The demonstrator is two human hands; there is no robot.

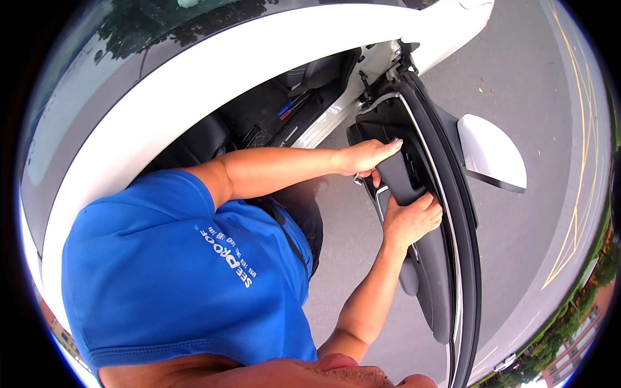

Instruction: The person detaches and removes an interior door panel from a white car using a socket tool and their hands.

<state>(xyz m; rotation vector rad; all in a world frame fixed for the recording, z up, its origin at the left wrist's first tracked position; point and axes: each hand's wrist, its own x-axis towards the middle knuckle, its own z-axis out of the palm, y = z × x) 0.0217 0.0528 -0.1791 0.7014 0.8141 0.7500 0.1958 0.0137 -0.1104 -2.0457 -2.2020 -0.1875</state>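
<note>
A dark grey trim piece (401,174) lies along the inner panel of an open car door (432,278). My left hand (370,159) grips its far end, thumb along the top and fingers curled beneath. Around the nearer end, my right hand (413,218) is closed, with its fingers over the edge by the window side. A dark opening in the door panel shows beside the piece. Whether the piece is fully free of the door is hidden by my hands. A silver door-handle trim (381,193) sits between the hands.
The white car body (246,52) arches over the left. Inside the cabin, tools with blue and red handles (285,108) lie near the sill. A white side mirror (493,152) juts from the door's outer side. Grey pavement (517,77) with yellow lines lies beyond.
</note>
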